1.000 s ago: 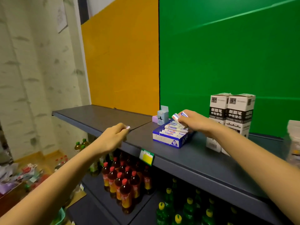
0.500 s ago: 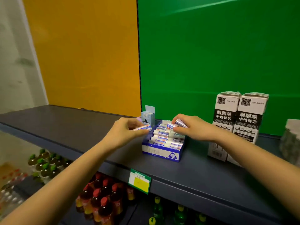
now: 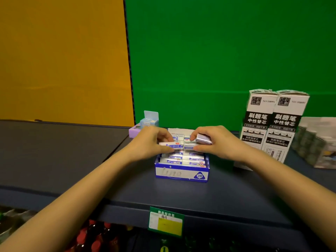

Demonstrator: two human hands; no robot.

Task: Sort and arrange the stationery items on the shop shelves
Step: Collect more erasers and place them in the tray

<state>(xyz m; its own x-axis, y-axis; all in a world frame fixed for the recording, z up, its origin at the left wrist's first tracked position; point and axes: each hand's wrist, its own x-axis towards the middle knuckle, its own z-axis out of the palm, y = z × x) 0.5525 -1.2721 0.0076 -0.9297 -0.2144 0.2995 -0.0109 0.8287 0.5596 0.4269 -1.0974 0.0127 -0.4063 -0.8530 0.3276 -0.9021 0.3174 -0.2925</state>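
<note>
Hands over eraser box, each holding one eraser

Box [image 3: 181, 174]: blue, open-topped, marked 2B on the front, sits mid-shelf [image 3: 72, 151], nearer the back wall than the front edge. Full of erasers [image 3: 183, 158] lying flat in rows, white with blue sleeves.

Left hand [image 3: 151, 142]: fingers curled, pinching a white-and-blue eraser [image 3: 172, 144] held level over the box's left half, above the rows.

Right hand [image 3: 218, 142]: fingers curled round a silvery wrapped eraser [image 3: 203, 139] over the box's back right corner. The thumb sits low by the rows; cannot tell if it touches them.

Right of the box: two tall white refill cartons [image 3: 258, 128] upright, touching each other, near the back wall. Clear-wrapped packs [image 3: 316, 142] at the shelf's right edge, blurred.

Behind the left hand: small pale-blue carton [image 3: 150, 119] and a purple item [image 3: 133, 130] at the back edge.

Front lip: green-and-yellow price tag [image 3: 165, 221]. Red-capped bottles [image 3: 87, 239] on the level below.
</note>
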